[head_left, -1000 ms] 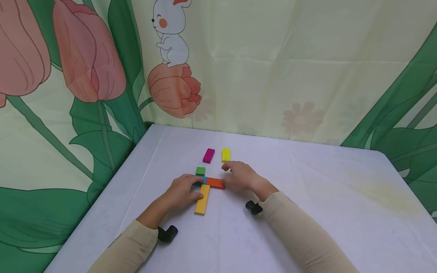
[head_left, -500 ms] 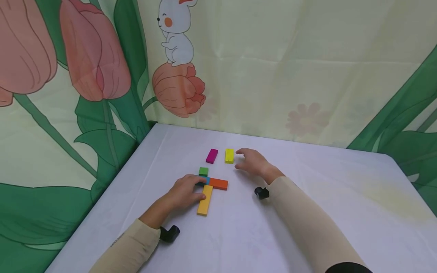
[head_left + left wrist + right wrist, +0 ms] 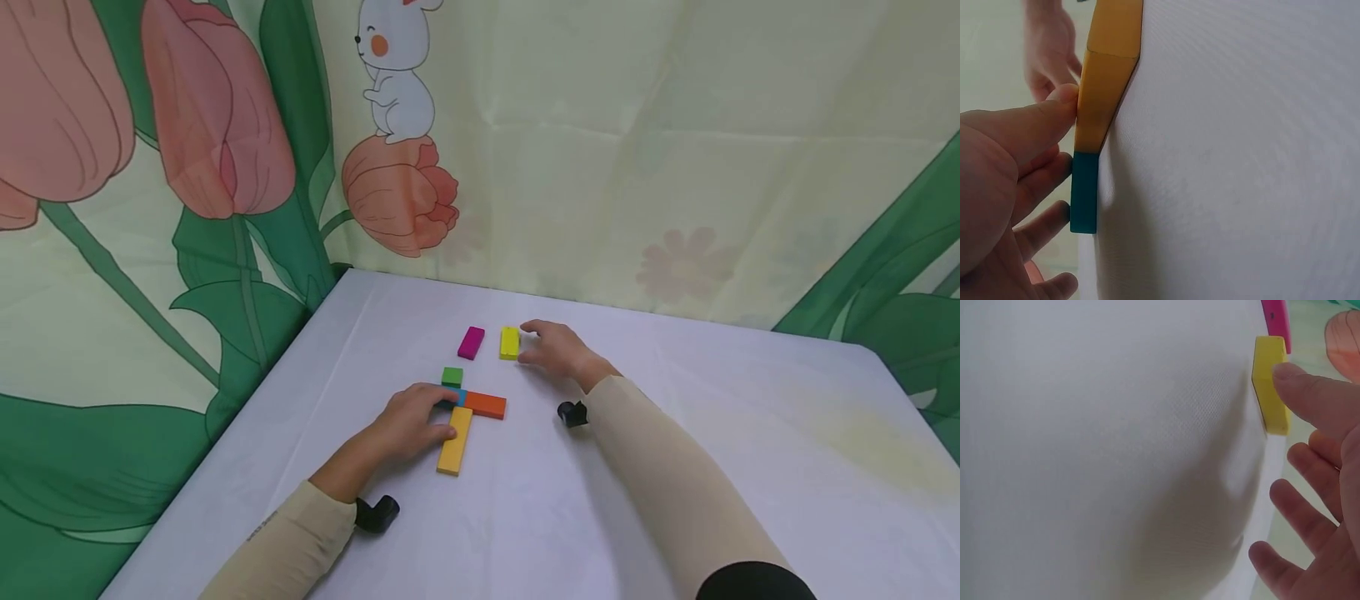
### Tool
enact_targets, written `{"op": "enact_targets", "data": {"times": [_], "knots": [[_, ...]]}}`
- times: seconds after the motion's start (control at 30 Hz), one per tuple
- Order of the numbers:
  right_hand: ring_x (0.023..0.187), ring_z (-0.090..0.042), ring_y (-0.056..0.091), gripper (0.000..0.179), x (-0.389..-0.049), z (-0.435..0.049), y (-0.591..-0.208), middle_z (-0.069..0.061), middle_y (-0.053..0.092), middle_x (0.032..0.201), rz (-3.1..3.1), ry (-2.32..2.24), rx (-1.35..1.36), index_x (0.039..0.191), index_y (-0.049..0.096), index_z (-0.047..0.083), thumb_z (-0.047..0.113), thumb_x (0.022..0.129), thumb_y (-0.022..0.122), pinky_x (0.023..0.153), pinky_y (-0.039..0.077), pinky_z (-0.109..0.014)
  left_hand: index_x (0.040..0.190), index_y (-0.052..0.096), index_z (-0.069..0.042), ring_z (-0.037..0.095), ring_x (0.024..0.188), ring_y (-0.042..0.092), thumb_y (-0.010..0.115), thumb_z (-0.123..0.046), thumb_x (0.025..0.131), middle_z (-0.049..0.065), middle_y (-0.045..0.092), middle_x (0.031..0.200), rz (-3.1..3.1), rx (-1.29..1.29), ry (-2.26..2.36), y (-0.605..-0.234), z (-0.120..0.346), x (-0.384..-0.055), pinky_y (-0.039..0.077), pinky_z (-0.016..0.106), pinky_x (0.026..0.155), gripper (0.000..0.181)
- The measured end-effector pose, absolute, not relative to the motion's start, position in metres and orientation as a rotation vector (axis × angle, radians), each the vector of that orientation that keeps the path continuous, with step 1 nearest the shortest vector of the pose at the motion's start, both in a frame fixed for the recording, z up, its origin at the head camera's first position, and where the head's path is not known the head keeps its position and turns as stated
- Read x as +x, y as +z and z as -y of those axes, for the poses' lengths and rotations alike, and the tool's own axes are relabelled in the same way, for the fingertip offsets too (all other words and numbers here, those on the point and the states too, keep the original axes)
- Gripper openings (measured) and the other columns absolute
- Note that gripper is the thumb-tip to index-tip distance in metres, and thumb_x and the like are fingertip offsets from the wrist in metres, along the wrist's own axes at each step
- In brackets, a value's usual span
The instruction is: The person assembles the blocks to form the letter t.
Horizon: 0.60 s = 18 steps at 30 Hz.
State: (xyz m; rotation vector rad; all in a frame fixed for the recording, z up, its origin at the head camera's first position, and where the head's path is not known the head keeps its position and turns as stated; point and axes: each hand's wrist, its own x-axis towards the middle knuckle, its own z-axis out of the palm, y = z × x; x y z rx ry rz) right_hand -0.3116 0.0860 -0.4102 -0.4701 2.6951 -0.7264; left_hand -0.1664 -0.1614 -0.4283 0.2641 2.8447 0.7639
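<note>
My left hand (image 3: 408,423) rests on two joined blocks. Its thumb touches the amber block (image 3: 453,457) and its fingers lie on the blue block (image 3: 461,398), covering part of it. An orange block (image 3: 486,405) extends rightward from the blue one, and a green block (image 3: 452,377) stands just behind. My right hand (image 3: 557,350) is at the right side of the yellow block (image 3: 510,342), fingers loosely spread. In the right wrist view its thumb is against or just over the yellow block (image 3: 1270,387); contact is hard to tell.
A magenta block (image 3: 471,342) lies left of the yellow one. All the blocks are on a white-covered table (image 3: 750,433). Behind it hangs a curtain (image 3: 562,167) printed with tulips and a rabbit. Each wrist wears a black device (image 3: 377,514).
The right hand has left the right end of the orange block and moved back and rightward, then in toward the yellow block. The left hand has stayed in place. The head view shifted slightly.
</note>
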Motion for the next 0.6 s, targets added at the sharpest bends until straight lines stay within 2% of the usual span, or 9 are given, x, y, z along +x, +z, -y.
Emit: {"op": "enact_targets", "data": {"times": [0.33, 0.6], "knots": [[0.141, -0.037, 0.034, 0.071, -0.319, -0.081, -0.413, -0.016, 0.041, 0.154, -2.661, -0.703, -0.474, 0.154, 0.039, 0.012, 0.028, 0.093, 0.071, 0.113, 0.032, -0.054, 0.135, 0.062, -0.016, 0.027, 0.132, 0.046, 0.08, -0.027, 0.087, 0.006, 0.055, 0.138, -2.85, 0.232, 0.745, -0.426, 0.161, -0.165, 0.045, 0.046, 0.105, 0.053], [0.142, -0.037, 0.032, 0.065, -0.324, -0.078, -0.412, -0.014, 0.04, 0.154, -2.647, -0.645, -0.457, 0.152, 0.042, 0.013, 0.025, 0.094, 0.068, 0.114, 0.029, -0.057, 0.136, 0.061, -0.016, 0.028, 0.133, 0.045, 0.08, -0.028, 0.087, 0.006, 0.055, 0.138, -2.84, 0.245, 0.746, -0.428, 0.161, -0.166, 0.044, 0.046, 0.106, 0.054]]}}
